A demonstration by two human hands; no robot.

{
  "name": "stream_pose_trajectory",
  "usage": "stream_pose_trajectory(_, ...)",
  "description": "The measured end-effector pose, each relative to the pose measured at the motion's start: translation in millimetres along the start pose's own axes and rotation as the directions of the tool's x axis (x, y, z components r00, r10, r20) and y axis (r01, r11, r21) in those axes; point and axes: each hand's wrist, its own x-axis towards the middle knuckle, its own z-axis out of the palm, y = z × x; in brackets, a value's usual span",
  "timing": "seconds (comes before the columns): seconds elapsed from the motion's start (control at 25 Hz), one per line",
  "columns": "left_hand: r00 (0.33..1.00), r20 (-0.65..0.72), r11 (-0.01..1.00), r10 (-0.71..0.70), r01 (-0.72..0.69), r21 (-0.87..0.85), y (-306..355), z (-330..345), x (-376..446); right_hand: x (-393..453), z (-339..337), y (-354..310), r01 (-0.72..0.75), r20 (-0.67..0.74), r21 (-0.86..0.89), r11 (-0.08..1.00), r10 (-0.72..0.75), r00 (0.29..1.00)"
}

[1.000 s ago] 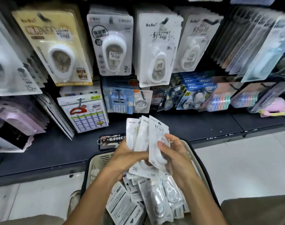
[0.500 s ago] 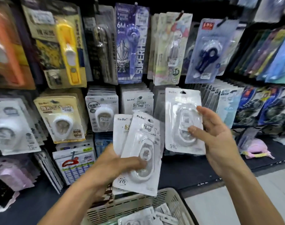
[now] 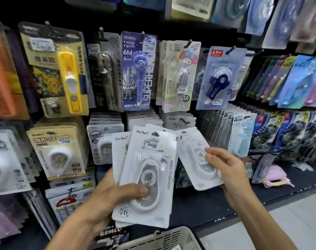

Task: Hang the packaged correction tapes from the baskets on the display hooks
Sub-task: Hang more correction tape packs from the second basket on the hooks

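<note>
My left hand point(image 3: 108, 199) grips a fanned stack of white BoBo correction tape packs point(image 3: 146, 170), thumb pressed on the front pack's blister. My right hand point(image 3: 227, 170) holds one separate white pack point(image 3: 193, 150) by its right side, tilted, just right of the stack. Directly behind both hangs a row of matching white BoBo packs on a display hook point(image 3: 178, 121). The cream plastic basket point(image 3: 164, 239) shows only its rim at the bottom edge.
Hooks crowded with other carded stationery fill the black wall: a yellow clip pack point(image 3: 63, 74), a purple 6M tape pack point(image 3: 138, 69), a blue dispenser pack point(image 3: 220, 78). A dark shelf ledge point(image 3: 288, 188) carries a pink item point(image 3: 278, 175). Pale floor lies lower right.
My view rose from the basket to the hooks. My right hand took one pack off the stack, lifted it right, and has since brought it lower and closer to the stack.
</note>
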Motion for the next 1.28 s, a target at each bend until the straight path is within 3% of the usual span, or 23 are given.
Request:
stream_pose_trajectory(0.12, 0.998, 0.021, 0.997, 0.054, -0.053, -0.05, 4.3, 0.7, 1.6, 2.6, -0.5, -9.8, 0.048, 0.019, 0.168, 0.985, -0.052, 0.998)
stream_pose_trajectory(0.28, 0.994, -0.051, 0.984, 0.094, -0.1, -0.15, 7.4, 1.3, 6.5, 12.6, 14.1, -13.1, 0.04, -0.028, -0.036, 0.999, -0.041, 0.999)
stream_pose_trajectory(0.44, 0.991, -0.094, 0.979, 0.093, -0.109, -0.175, 1.9, 1.9, 10.3, 5.9, 15.1, -10.7, 0.068, 0.017, -0.179, 0.982, -0.066, 0.998)
stream_pose_trajectory(0.6, 0.99, -0.083, 0.973, 0.117, -0.131, -0.189, 0.3, -0.5, 11.9, -7.2, 15.4, -6.5, 0.128, -0.008, -0.011, 0.992, -0.128, 0.992)
stream_pose_trajectory(0.72, 0.988, -0.089, 0.973, 0.123, -0.138, -0.186, -0.5, -1.7, 13.1, 1.1, 19.6, -14.0, 0.033, -0.13, 0.099, 0.995, -0.02, 0.991)
stream_pose_trajectory(1.0, 0.984, -0.13, 0.974, 0.122, -0.144, -0.178, -3.6, 0.4, 16.7, -1.7, 18.0, -11.4, 0.037, -0.145, -0.059, 0.998, -0.045, 0.988)
stream_pose_trajectory(1.16, 0.98, -0.142, 0.976, 0.136, -0.157, -0.148, -3.4, 6.6, 19.4, -9.9, 29.6, -6.7, -0.072, -0.075, -0.387, 0.919, 0.046, 0.996)
stream_pose_trajectory(1.28, 0.977, -0.152, 0.977, 0.15, -0.17, -0.131, -3.2, 13.7, 22.4, -40.8, 57.5, -14.3, 0.082, 0.151, -0.279, 0.957, -0.041, 0.988)
